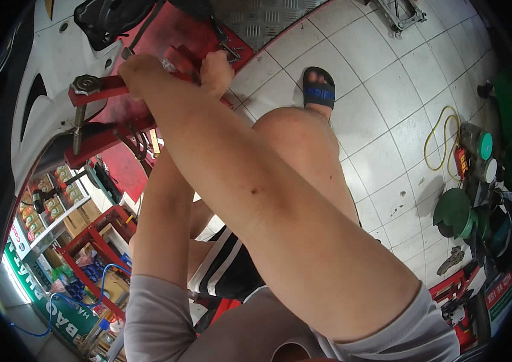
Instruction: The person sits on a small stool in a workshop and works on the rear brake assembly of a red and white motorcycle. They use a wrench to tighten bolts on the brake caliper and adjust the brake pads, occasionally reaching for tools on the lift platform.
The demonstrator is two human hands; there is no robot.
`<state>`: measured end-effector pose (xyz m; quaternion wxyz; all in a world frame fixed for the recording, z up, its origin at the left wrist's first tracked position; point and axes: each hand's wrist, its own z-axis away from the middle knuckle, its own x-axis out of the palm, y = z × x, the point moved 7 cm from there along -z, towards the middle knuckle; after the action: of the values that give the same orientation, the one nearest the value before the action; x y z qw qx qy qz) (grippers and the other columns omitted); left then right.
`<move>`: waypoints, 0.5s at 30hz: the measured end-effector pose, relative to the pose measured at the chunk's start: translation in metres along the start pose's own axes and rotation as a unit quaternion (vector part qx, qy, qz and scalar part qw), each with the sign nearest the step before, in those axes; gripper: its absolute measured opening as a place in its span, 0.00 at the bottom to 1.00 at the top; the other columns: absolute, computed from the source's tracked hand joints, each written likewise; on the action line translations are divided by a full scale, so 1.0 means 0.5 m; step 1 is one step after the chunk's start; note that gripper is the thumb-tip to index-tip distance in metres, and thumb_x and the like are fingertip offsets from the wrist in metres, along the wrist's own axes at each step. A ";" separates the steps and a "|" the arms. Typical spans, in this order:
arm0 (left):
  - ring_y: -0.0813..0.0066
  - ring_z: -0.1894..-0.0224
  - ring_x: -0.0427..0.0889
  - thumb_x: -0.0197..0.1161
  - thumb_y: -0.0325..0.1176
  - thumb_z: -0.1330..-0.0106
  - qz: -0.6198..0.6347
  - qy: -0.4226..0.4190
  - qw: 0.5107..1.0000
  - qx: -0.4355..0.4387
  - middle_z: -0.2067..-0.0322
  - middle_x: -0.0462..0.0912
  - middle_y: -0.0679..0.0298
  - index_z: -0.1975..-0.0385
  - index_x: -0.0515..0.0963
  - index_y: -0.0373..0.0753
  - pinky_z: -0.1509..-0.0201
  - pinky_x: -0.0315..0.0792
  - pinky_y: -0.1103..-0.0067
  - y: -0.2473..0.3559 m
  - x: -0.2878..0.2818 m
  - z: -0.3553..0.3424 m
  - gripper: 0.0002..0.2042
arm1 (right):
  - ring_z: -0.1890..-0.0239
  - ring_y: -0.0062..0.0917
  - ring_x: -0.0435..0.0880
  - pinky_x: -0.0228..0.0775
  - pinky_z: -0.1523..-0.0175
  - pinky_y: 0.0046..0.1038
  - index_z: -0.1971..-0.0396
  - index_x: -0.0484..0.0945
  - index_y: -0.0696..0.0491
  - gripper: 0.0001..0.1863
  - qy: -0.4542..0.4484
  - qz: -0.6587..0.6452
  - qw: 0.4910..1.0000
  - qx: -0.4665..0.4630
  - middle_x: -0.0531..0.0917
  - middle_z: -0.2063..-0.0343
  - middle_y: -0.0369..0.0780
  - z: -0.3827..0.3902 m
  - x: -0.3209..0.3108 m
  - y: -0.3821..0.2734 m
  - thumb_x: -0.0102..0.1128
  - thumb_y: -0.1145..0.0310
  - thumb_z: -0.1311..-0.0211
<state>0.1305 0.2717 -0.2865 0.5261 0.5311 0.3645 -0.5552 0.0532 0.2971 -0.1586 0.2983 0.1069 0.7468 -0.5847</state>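
My bare forearms cross, the right over the left. My right hand (140, 73) is curled closed beside the white motorcycle body panel (45, 90), above a red clamp bar (106, 89) with a round metal knob (86, 85). A small metal tip (127, 53) shows at its fingers; what they hold is mostly hidden. My left hand (217, 71) is closed farther right, over the edge of a red lift platform (171, 27). Its fingers are turned away, hiding what they grip. A red block-like part (181, 58) lies between my hands. Small metal parts (232, 53) lie just beyond my left hand.
A tread-plate metal sheet (256, 21) borders the platform. My sandalled foot (319, 86) rests on white floor tiles (382, 90). At right are a yellow cable (429, 142), a jar with a teal lid (478, 145) and green parts (456, 212). A red rack (90, 232) stands lower left.
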 end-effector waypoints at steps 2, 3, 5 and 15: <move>0.50 0.61 0.80 0.61 0.26 0.49 0.015 0.006 1.000 0.010 0.67 0.81 0.49 0.61 0.82 0.41 0.54 0.75 0.63 0.004 -0.006 0.001 0.13 | 0.55 0.36 0.80 0.72 0.50 0.35 0.65 0.81 0.48 0.17 0.013 -0.006 1.000 0.000 0.82 0.64 0.42 0.002 0.000 -0.004 0.66 0.71 0.62; 0.50 0.61 0.80 0.61 0.27 0.48 0.011 0.002 1.000 0.015 0.67 0.81 0.49 0.62 0.82 0.42 0.54 0.75 0.63 -0.002 0.000 0.002 0.13 | 0.55 0.37 0.80 0.72 0.50 0.35 0.65 0.81 0.48 0.17 0.001 -0.007 1.000 -0.007 0.82 0.64 0.42 0.011 -0.001 -0.010 0.66 0.71 0.62; 0.50 0.60 0.80 0.60 0.28 0.47 0.001 -0.003 1.000 0.031 0.66 0.81 0.50 0.63 0.82 0.43 0.53 0.74 0.64 0.000 0.003 -0.001 0.12 | 0.56 0.37 0.80 0.72 0.50 0.35 0.66 0.82 0.48 0.17 -0.006 -0.009 1.000 -0.016 0.82 0.64 0.42 0.018 -0.011 -0.014 0.67 0.71 0.62; 0.51 0.58 0.79 0.59 0.31 0.45 0.050 0.074 0.996 0.027 0.64 0.81 0.49 0.60 0.80 0.39 0.54 0.74 0.65 -0.003 -0.042 -0.006 0.13 | 0.55 0.37 0.80 0.73 0.51 0.36 0.66 0.82 0.48 0.17 -0.001 0.012 1.000 -0.010 0.82 0.63 0.43 0.004 -0.026 -0.005 0.66 0.70 0.62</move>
<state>0.1272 0.2789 -0.2665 0.5099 0.6024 0.3604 -0.4971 0.0628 0.2970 -0.1494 0.3074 0.1125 0.7508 -0.5736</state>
